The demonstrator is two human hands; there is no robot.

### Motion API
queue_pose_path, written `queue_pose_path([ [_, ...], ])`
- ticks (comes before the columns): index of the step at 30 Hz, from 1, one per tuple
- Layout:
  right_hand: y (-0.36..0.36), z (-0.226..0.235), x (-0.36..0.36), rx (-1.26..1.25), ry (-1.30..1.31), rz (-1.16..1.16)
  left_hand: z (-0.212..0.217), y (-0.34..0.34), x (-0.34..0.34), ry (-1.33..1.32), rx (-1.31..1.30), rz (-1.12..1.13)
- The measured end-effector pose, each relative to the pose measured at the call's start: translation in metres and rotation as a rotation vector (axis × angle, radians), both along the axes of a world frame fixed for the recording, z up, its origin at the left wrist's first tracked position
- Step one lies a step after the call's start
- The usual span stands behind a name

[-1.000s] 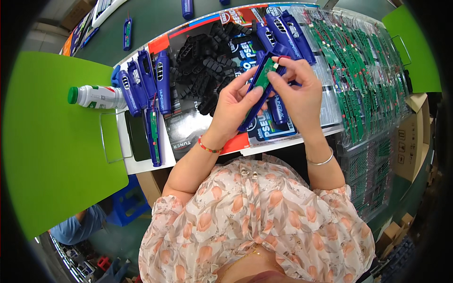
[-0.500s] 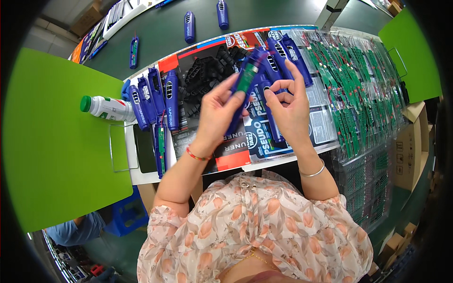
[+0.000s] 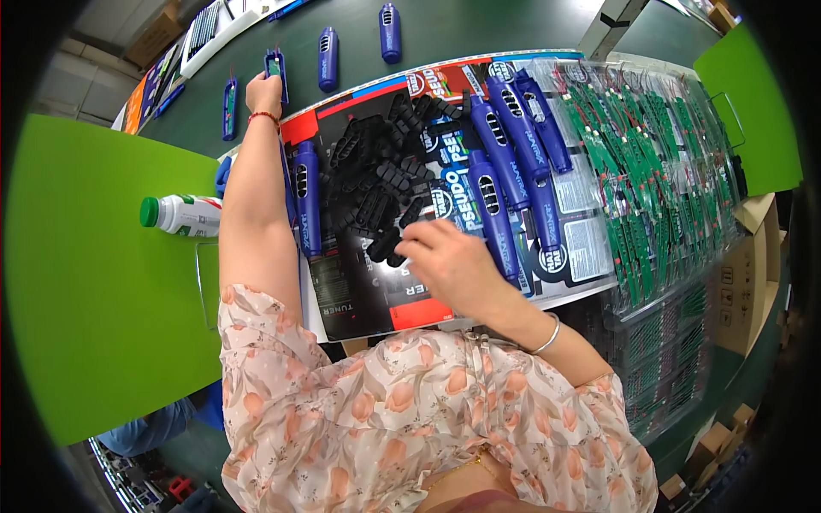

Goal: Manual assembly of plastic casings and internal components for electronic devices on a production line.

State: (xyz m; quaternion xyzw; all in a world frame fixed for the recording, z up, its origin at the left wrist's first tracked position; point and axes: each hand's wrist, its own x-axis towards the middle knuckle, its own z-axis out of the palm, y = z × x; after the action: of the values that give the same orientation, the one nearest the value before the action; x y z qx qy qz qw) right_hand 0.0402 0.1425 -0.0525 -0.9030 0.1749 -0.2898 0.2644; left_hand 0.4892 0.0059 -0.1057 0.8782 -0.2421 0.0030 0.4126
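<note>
At the far left of the bench, my left hand point(image 3: 263, 92) is closed on a blue half-shell point(image 3: 283, 75) with a green circuit board point(image 3: 274, 64) inside. My right hand point(image 3: 453, 267) is over the printed mat, its fingers bent together at the near edge of a pile of black plastic parts point(image 3: 374, 209). Whether a part is between those fingertips is hidden. Several blue casings point(image 3: 491, 205) with slotted windows lie right of the pile. Another blue casing point(image 3: 306, 201) stands along its left side, by my left forearm.
Green circuit boards point(image 3: 641, 197) with wires cover plastic trays at the right. Beyond the mat lie blue casings point(image 3: 328, 60) and a half-shell with a board point(image 3: 229, 109). A white bottle with a green cap point(image 3: 180, 214) lies by the left green panel point(image 3: 111, 274).
My left hand has carried the blue shell with its board from the middle to the far left of the bench. My right hand has come down and left to the black parts.
</note>
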Motion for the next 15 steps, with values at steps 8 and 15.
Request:
queue_pose_path([
  [8, 0.007, -0.007, 0.008, -0.053, 0.121, -0.001, 0.023, -0.008, -0.036, -0.423, 0.453, 0.125],
  [15, 0.01, 0.015, -0.001, -0.001, 0.164, -0.126, -0.006, -0.035, -0.071, -0.56, 0.429, -0.321],
])
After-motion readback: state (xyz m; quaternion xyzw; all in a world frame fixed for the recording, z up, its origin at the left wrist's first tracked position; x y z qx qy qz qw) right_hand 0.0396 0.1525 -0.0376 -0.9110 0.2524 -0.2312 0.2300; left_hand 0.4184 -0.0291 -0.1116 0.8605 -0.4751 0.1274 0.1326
